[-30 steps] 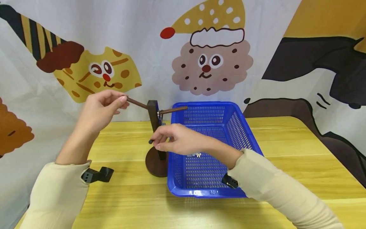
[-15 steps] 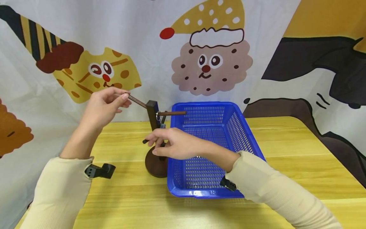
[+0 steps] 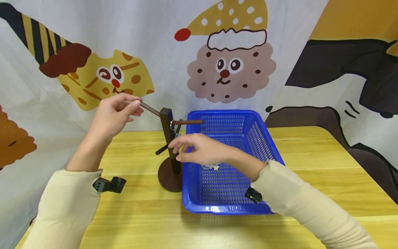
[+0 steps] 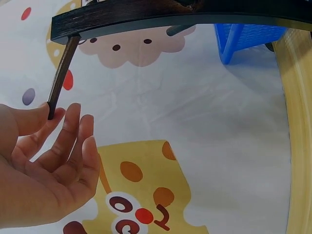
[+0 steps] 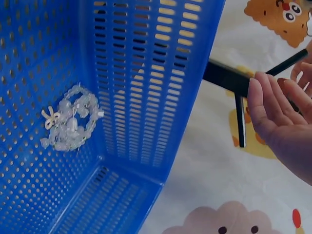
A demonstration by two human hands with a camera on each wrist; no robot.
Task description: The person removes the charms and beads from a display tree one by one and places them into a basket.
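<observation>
A dark brown wooden stand [image 3: 168,133] with a round base and several pegs stands left of the basket. My left hand [image 3: 113,112] pinches the tip of its upper left peg [image 3: 150,109] between thumb and forefinger; the left wrist view shows the other fingers loosely bent beside that peg [image 4: 62,80]. My right hand [image 3: 199,148] hovers at the post with fingers relaxed and nothing held. Just left of it a lower black peg [image 3: 162,149] sticks out. Small silvery beaded jewellery [image 3: 172,125] hangs at the base of the right peg [image 3: 188,122], partly hidden.
A blue plastic basket [image 3: 231,209] stands right of the stand, touching or very near its base. Inside it lies a clear beaded bracelet [image 5: 73,119] with a gold bow charm. The yellow wooden table [image 3: 136,214] meets a printed cloth [image 3: 168,69] at the back.
The stand has turned slightly, bringing its right peg level. My left hand has risen a little, still on the peg. My right hand has left the lower peg's tip and shifted right.
</observation>
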